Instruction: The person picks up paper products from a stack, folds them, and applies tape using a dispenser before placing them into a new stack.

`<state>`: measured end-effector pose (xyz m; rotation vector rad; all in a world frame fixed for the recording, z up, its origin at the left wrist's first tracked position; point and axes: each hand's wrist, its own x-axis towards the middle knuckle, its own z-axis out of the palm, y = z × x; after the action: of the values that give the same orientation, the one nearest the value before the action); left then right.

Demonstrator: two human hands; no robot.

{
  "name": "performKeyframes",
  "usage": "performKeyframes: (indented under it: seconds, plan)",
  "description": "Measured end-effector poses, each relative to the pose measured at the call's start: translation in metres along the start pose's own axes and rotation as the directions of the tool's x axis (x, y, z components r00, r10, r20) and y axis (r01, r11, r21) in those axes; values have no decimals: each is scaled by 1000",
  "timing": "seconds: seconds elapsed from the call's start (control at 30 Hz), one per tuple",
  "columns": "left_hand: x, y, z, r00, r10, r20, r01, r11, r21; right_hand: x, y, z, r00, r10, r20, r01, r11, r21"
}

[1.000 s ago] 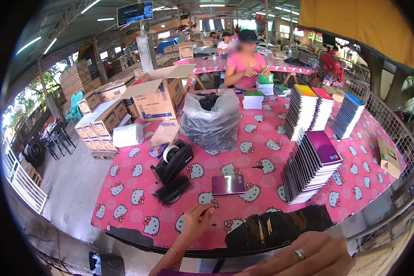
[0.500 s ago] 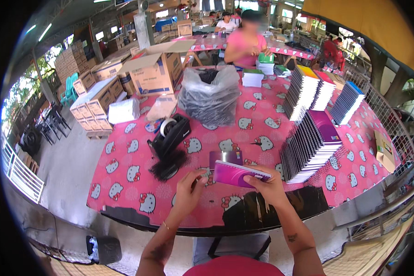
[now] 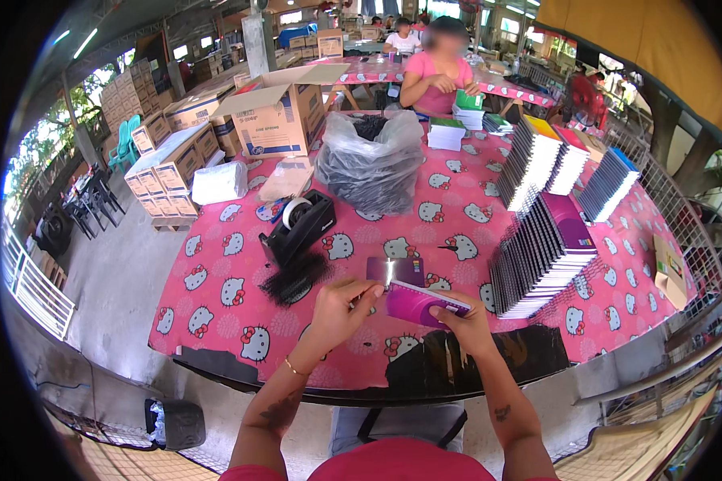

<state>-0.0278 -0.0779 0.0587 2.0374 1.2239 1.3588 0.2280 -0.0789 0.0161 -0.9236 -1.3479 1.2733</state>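
Observation:
My right hand (image 3: 467,324) grips a purple spiral notebook (image 3: 422,304) by its lower edge, just above the pink patterned tablecloth (image 3: 217,289). My left hand (image 3: 338,309) pinches the notebook's left end, fingers closed on it. A second purple notebook (image 3: 395,270) lies flat on the table right behind the held one. A tilted stack of spiral notebooks (image 3: 541,252) leans to the right of my hands.
A black tape dispenser (image 3: 301,226) and a pile of black binding pieces (image 3: 290,283) sit left of my hands. A clear bag of black parts (image 3: 369,160), cardboard boxes (image 3: 277,120) and more notebook stacks (image 3: 569,164) stand behind. A person in pink (image 3: 437,76) sits opposite. A black bag (image 3: 473,361) lies at the table's front edge.
Both hands came up from the table's front edge, took the purple notebook and now hold it slightly lower and nearer to me. The view tilted down.

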Motion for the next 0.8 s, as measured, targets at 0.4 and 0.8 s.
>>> performKeyframes:
  seconds: [0.4, 0.8]
  plan:
    - [0, -41, 1, 911, 229, 343, -284, 951, 119, -7, 44, -13, 987, 36, 154, -23, 996, -85]
    - [-40, -9, 49, 957, 159, 243, -285, 675, 680, -13, 17, 8, 999, 39, -31, -40, 998, -45]
